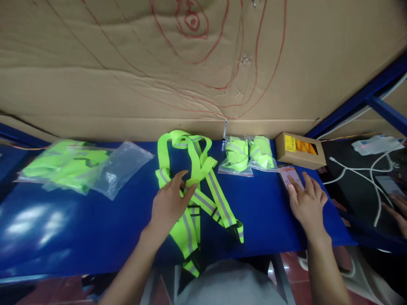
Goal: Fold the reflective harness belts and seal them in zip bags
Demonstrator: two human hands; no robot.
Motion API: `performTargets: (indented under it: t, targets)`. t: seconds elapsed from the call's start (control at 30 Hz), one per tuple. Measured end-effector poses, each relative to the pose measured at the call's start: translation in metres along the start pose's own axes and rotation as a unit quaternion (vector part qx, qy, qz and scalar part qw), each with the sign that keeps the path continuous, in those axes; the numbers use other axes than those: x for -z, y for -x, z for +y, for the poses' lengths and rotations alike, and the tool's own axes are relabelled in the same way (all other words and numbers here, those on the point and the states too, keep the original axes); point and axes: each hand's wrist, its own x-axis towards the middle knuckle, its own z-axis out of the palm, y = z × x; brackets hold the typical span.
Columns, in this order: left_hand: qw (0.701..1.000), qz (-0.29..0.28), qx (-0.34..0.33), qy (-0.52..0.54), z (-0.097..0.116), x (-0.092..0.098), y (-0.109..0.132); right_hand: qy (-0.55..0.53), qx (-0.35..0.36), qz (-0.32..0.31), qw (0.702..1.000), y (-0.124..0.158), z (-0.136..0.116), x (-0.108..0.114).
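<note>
A neon-yellow reflective harness vest (219, 197) with grey stripes and black buckles lies loosely spread on the blue tabletop, its lower ends hanging toward the front edge. Over its left straps rests my left hand (170, 199), thumb and fingers apart; contact with the straps shows, but no grip. My right hand (310, 203) is at a phone (288, 173) lying on the table, a finger over its lit screen and the other fingers spread. Two clear bags of rolled yellow straps, a left bag (237, 154) and a right bag (262, 153), lie beyond the phone.
More bagged yellow straps (70, 163) and a clear plastic bag (122, 169) lie at the left. A cardboard box (300, 150) with orange contents stands at the right. White cables (375, 182) and another person's hand (397, 212) are farther right. Cardboard (127, 97) walls the back.
</note>
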Motion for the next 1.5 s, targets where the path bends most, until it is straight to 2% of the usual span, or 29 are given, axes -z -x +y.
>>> performTargets:
  t: [0.17,0.3,0.4,0.5,0.57,0.63,0.8,0.97,1.07,1.17,1.33,1.5]
  targets:
    - [0.997,-0.007,0.019,0.071,0.0,0.002,-0.004,-0.067,-0.008,0.035,0.997,0.011,-0.016,0.006]
    - [0.992,-0.026,0.017,0.121,0.001,0.001,-0.01,-0.18,0.048,0.034,0.982,0.022,-0.044,0.02]
    - [0.983,-0.063,0.005,0.174,0.002,0.002,-0.014,-0.272,0.146,-0.008,0.951,0.017,-0.072,0.039]
    - [0.974,-0.093,-0.013,0.207,0.003,0.004,-0.02,-0.338,0.245,-0.076,0.905,-0.001,-0.103,0.055]
    - [0.971,-0.101,-0.036,0.212,0.003,0.005,-0.026,-0.37,0.281,-0.114,0.878,-0.018,-0.125,0.063]
    - [0.966,-0.114,-0.067,0.223,0.003,0.006,-0.033,-0.383,0.296,-0.134,0.865,-0.037,-0.147,0.069]
    - [0.956,-0.109,-0.127,0.242,0.001,-0.002,-0.046,-0.324,0.279,-0.198,0.882,-0.086,-0.204,0.077]
    - [0.955,-0.074,-0.079,0.275,-0.005,-0.018,-0.041,-0.242,0.255,-0.241,0.905,-0.117,-0.249,0.062]
    - [0.956,-0.045,-0.09,0.274,-0.009,-0.024,-0.042,-0.227,0.248,-0.27,0.903,-0.124,-0.255,0.048]
    - [0.966,-0.028,-0.12,0.227,-0.013,-0.026,-0.044,-0.227,0.242,-0.286,0.899,-0.134,-0.243,0.037]
    - [0.978,-0.004,-0.145,0.149,-0.01,-0.028,-0.043,-0.231,0.208,-0.289,0.906,-0.159,-0.22,0.035]
    - [0.982,0.011,-0.17,0.077,-0.006,-0.027,-0.039,-0.202,0.192,-0.307,0.91,-0.161,-0.227,0.032]
